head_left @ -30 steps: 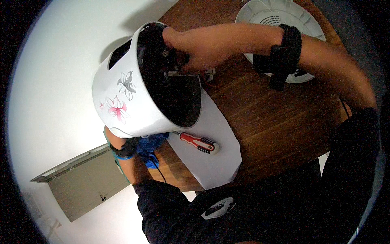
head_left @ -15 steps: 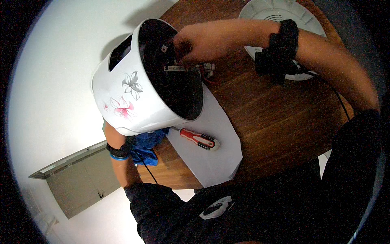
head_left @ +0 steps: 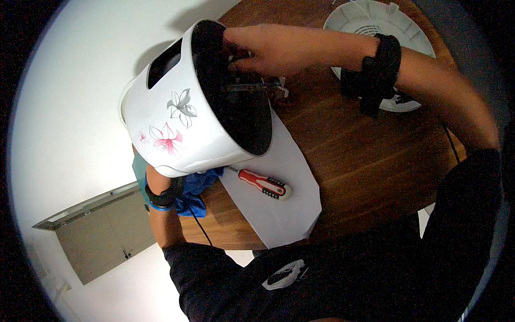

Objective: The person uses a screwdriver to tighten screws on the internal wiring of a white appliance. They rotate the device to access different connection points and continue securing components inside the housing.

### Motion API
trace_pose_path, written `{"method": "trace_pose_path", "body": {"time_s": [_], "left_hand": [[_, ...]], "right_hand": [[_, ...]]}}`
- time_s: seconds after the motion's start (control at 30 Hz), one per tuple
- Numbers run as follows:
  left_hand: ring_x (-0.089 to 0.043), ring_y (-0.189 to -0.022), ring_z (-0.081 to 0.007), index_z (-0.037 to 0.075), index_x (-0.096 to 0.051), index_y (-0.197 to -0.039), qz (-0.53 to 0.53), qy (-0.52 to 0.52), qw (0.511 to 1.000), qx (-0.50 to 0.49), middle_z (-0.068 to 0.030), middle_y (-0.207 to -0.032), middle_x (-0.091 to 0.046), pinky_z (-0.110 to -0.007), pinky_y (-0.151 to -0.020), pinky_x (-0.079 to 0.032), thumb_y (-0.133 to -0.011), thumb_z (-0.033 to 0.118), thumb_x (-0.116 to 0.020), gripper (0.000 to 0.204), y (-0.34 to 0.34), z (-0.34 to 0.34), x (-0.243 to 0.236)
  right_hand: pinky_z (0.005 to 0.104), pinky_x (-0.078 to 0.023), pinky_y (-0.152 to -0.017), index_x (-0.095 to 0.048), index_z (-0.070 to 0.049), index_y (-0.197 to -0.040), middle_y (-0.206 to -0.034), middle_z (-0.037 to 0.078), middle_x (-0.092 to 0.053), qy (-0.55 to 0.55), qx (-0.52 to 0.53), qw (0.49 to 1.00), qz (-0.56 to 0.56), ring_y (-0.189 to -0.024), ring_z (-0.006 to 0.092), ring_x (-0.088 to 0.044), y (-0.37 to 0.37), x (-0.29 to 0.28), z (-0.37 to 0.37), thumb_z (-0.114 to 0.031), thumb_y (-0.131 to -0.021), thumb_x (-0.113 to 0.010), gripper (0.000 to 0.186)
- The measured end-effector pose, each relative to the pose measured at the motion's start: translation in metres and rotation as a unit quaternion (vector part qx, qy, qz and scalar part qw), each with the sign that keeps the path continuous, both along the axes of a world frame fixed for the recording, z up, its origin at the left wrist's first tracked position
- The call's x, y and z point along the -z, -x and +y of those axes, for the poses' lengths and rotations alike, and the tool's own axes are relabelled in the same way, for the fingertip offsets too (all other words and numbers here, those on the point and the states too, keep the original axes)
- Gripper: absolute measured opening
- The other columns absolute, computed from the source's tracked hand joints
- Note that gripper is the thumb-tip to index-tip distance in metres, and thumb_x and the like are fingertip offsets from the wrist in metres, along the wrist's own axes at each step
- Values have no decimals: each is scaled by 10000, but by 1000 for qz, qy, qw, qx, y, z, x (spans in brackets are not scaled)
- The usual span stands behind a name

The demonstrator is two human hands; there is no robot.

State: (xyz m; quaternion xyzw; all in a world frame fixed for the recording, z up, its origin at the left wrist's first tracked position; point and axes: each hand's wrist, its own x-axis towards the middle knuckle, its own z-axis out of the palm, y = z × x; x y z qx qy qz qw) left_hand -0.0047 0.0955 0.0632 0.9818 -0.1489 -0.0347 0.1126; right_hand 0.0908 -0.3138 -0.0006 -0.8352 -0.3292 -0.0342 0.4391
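A white appliance housing (head_left: 188, 129) printed with grey and pink flowers is tilted, its wide dark mouth turned toward the right. My left hand (head_left: 159, 180) reaches behind its lower side; the housing hides the fingers. At the upper rim, my right hand (head_left: 257, 51) is partly inside the mouth with its fingers curled. Whatever they grip there is too dark to make out. Just below this hand, a narrow metal strip (head_left: 252, 87) with a small clear-looking end piece juts from the opening, blurred. A red and white screwdriver (head_left: 265, 184) lies below the mouth on a white sheet (head_left: 284, 214).
Wooden table (head_left: 365, 172) lies under everything. A round white plastic cover (head_left: 413, 37) sits at the far right, partly behind my right forearm. Blue cloth (head_left: 196, 193) is bunched beside my left wrist, where a black cable (head_left: 201, 228) runs down. A white wall (head_left: 80, 107) stands at left.
The housing has shifted slightly right and turned a little, and my left wrist has moved right with it. My right hand has risen slightly along the rim. The metal strip now looks dimmer and blurred.
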Motion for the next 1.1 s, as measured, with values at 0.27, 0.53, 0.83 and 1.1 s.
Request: {"method": "trace_pose_path", "body": {"time_s": [0.27, 0.53, 0.83, 1.1], "left_hand": [[-604, -1359, -326, 3, -535, -1500, 26, 20, 999, 5, -189, -1496, -616, -424, -1146, -463, -1038, 268, -645, 544, -1, -5, 6], [-617, -1344, -317, 5, -536, -1497, 70, 43, 997, 9, -185, -1489, -619, -427, -1137, -480, -1052, 277, -634, 531, -1, -7, 13], [-631, -1327, -306, 7, -537, -1494, 136, 454, 873, -115, -180, -1482, -623, -429, -1126, -499, -1067, 287, -621, 518, -24, -8, 13], [-673, -1255, -246, 16, -542, -1476, 137, 725, 660, -145, -162, -1431, -645, -399, -1047, -578, -1110, 327, -585, 483, 5, -85, -34]], "right_hand": [[449, -590, -890, -657, -8, -1172, -1055, 190, -734, -26, -9, 997, -68, -1004, 355, -746, -8, 2, 1, -100, -979, -699, 218], [445, -596, -908, -658, -4, -1149, -1066, 178, -741, -76, 9, 995, -68, -1020, 333, -746, -11, 6, 8, -57, -959, -709, 204], [429, -592, -939, -676, -10, -1160, -1102, 181, -744, -28, 21, 998, -47, -1057, 320, -741, -8, -2, 9, -87, -936, -756, 249], [486, -588, -901, -685, -17, -1118, -1041, 223, -734, -38, -15, 997, -66, -1034, 402, -729, -4, -19, 4, -135, -911, -739, 245]]}}
